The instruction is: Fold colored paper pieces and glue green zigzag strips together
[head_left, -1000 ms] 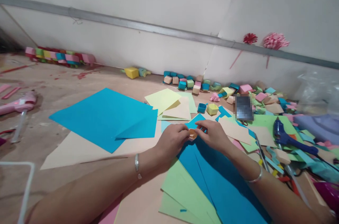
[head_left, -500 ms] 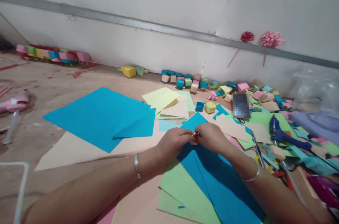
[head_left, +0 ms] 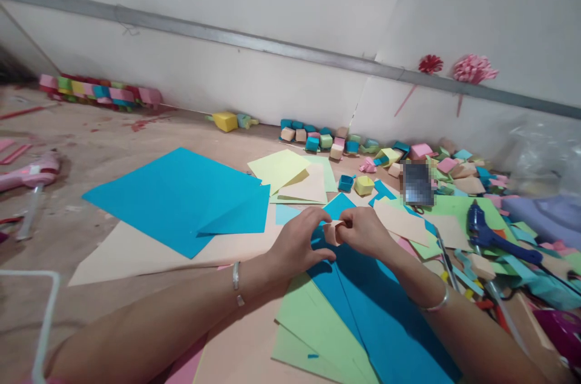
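A small peach paper box (head_left: 333, 232) is pinched in the fingers of my right hand (head_left: 365, 231). Close on its left is my left hand (head_left: 299, 240), thumb and fingers spread apart around the box's side; it does not appear to grip it. Both hands hover over a blue paper sheet (head_left: 390, 317), which overlaps light green sheets (head_left: 318, 323). Just beyond the hands sit a small blue paper box (head_left: 345, 183) and a small yellow paper box (head_left: 364, 185).
A large blue sheet (head_left: 177, 202) lies to the left, near a pink glue gun (head_left: 43, 171). On the right are a blue glue gun (head_left: 492, 235), scissors (head_left: 447, 260) and many paper scraps. Several little paper cubes (head_left: 313, 140) line the wall. Two paper flowers (head_left: 474, 69) lean there.
My left hand's fingers have opened away from the peach paper box, which now shows more. My right hand still pinches it. The whole view has shifted slightly.
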Demonstrator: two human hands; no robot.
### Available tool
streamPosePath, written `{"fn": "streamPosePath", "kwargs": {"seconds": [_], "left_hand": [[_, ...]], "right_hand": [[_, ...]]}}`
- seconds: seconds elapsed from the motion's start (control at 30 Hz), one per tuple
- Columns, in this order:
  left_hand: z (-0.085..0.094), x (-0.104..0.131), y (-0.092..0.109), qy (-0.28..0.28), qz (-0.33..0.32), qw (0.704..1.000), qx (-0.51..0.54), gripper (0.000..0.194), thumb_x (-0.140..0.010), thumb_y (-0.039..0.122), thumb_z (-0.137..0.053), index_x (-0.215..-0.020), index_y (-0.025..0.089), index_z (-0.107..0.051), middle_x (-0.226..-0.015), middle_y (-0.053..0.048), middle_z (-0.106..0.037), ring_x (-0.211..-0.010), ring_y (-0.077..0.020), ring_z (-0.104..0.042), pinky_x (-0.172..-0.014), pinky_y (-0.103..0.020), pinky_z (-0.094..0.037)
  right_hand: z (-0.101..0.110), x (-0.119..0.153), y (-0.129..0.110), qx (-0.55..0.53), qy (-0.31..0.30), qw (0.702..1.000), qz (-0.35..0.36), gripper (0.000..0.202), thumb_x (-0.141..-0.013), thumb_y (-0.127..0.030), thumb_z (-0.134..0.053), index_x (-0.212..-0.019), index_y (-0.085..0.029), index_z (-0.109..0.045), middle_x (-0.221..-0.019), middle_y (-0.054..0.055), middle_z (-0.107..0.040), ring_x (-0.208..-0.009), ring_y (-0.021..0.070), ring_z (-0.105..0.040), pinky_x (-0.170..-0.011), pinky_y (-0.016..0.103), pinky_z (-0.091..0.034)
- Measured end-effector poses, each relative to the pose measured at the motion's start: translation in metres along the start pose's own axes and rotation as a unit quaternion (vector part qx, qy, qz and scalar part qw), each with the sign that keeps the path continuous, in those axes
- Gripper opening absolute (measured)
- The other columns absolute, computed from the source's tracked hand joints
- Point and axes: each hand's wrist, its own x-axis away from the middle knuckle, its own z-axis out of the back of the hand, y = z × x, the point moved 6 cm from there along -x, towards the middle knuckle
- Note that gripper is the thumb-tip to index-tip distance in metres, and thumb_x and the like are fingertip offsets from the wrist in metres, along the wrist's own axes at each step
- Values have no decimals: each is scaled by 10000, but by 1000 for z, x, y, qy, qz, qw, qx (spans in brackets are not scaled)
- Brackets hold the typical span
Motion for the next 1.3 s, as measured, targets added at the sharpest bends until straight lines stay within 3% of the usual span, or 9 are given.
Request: {"fn": "streamPosePath", "kwargs": {"seconds": [0.13,0.3,0.5,0.57,0.7,0.8,0.93,1.13,1.3], "left_hand": [[2,-2,1,2,-7,1000,-12,255,-755,257,-787,-931,211,-608,-1032,-55,-655,-1005,-239,-612,-851,-372,-504],[4,-3,-6,24,28,999,20,299,-711,203,-817,-963,202,-655,-968,-45,-681,-936,-215,-629,-833,-340,-509],[3,-6,-5,-9,34,996,88,55,-817,209,-712,-866,201,-734,-936,-48,-703,-916,-190,-641,-820,-308,-515],[2,-6,-6,-15,45,995,90,71,-844,223,-674,-830,194,-738,-899,-48,-706,-875,-186,-644,-805,-314,-518],[7,-4,-11,34,67,994,76,86,-818,267,-697,-814,182,-685,-823,-34,-684,-789,-179,-629,-674,-296,-528],[11,-2,-2,41,3,998,55,112,-877,276,-631,-834,185,-680,-833,-49,-672,-788,-175,-623,-667,-299,-532],[8,2,18,-22,-120,991,-53,273,-976,241,-462,-867,187,-707,-843,-70,-665,-764,-164,-618,-656,-290,-503],[4,1,13,-55,-125,979,-150,253,-982,251,-466,-830,168,-651,-787,-53,-621,-713,-158,-579,-606,-261,-445],[-11,2,5,-98,-163,947,-258,201,-963,176,-478,-815,165,-615,-817,-64,-606,-731,-182,-543,-607,-283,-424]], "right_hand": [[-6,2,-5,-10,0,1000,8,275,-776,-242,-507,-509,-174,-506,-483,-17,-487,-497,96,-372,-500,257,-194],[-9,6,-8,-9,-15,999,31,358,-878,-319,-467,-559,-176,-549,-511,-14,-522,-506,95,-392,-516,258,-187],[-6,7,-2,16,-5,1000,25,282,-896,-289,-469,-677,-185,-613,-598,3,-601,-554,108,-421,-540,256,-190],[-6,8,-1,30,0,999,18,282,-897,-283,-472,-667,-183,-601,-613,13,-610,-564,114,-422,-542,265,-178],[-8,9,-3,50,-8,999,18,312,-919,-315,-469,-668,-186,-601,-651,23,-635,-580,120,-448,-545,274,-170],[-8,10,-4,59,-18,998,23,310,-932,-310,-457,-697,-189,-618,-678,26,-650,-601,125,-478,-551,272,-179],[-10,10,-4,69,-49,996,36,295,-926,-270,-472,-697,-188,-639,-694,31,-670,-630,132,-523,-551,269,-194],[-13,12,-6,91,-69,993,33,353,-941,-354,-481,-685,-182,-653,-679,70,-672,-630,163,-550,-539,294,-164],[-12,14,-8,88,-70,993,39,312,-926,-308,-504,-677,-179,-641,-689,68,-672,-649,164,-560,-544,292,-179]]}}
